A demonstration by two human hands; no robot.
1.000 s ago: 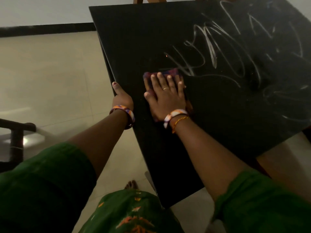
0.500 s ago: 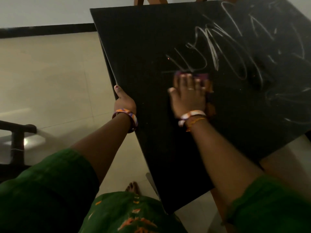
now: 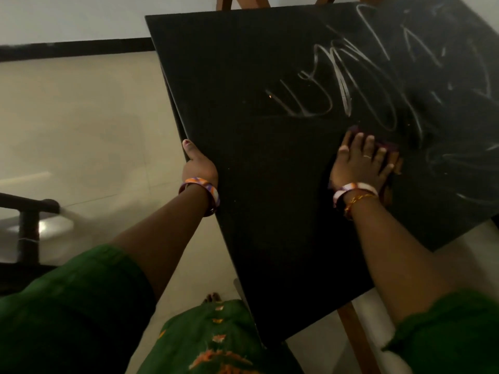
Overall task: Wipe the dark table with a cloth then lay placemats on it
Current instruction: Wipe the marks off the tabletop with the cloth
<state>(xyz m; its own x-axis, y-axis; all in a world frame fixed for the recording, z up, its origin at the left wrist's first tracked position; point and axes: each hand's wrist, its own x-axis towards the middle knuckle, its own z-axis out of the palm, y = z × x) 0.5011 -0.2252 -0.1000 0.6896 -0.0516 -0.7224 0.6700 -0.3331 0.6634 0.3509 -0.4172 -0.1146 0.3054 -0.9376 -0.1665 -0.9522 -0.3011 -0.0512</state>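
The dark table (image 3: 256,157) fills the right of the view, its top streaked with pale wet smears toward the far right. My right hand (image 3: 359,163) lies flat on a small purple cloth (image 3: 386,145), pressing it to the tabletop near the middle; most of the cloth is hidden under the fingers. My left hand (image 3: 198,166) grips the table's left edge, thumb up along the rim. No placemats are in view.
Pale tiled floor (image 3: 81,117) lies left of the table. A dark chair frame (image 3: 27,220) stands at the far left. Wooden legs (image 3: 353,336) show under the table's near corner and wooden chair parts (image 3: 243,1) behind its far edge. My bare foot (image 3: 213,296) is by the near corner.
My right hand has slid the cloth to the right across the tabletop, from near the left edge toward the middle. My left hand has stayed on the table's edge.
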